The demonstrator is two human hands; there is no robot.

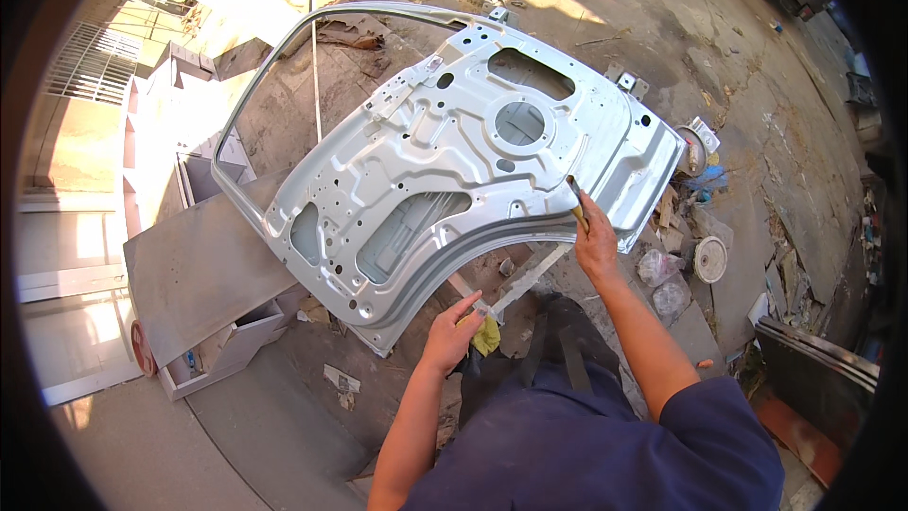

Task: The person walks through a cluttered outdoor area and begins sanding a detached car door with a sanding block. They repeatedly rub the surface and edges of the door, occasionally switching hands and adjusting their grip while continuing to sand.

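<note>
A silver-grey car door panel [388, 156] lies before me, its face full of cut-outs and holes, with an open window frame at the far left. My right hand [596, 244] is at its near right edge, closed around a slim tool [576, 199] with a dark tip and a yellowish part. The tip is at the panel's surface; whether it touches, I cannot tell. Close to my body, my left hand [449, 336] holds a crumpled yellow cloth [486, 335], just off the panel's near edge. Its fingers partly hide the cloth.
A pale support bar [530, 281] shows beneath the door. At left stand a grey flat board [203, 265] and open box-like shelving [232, 350]. Right of the door lie a round white lid [709, 259], plastic bags [670, 295] and rubble. A dark panel [818, 374] leans at far right.
</note>
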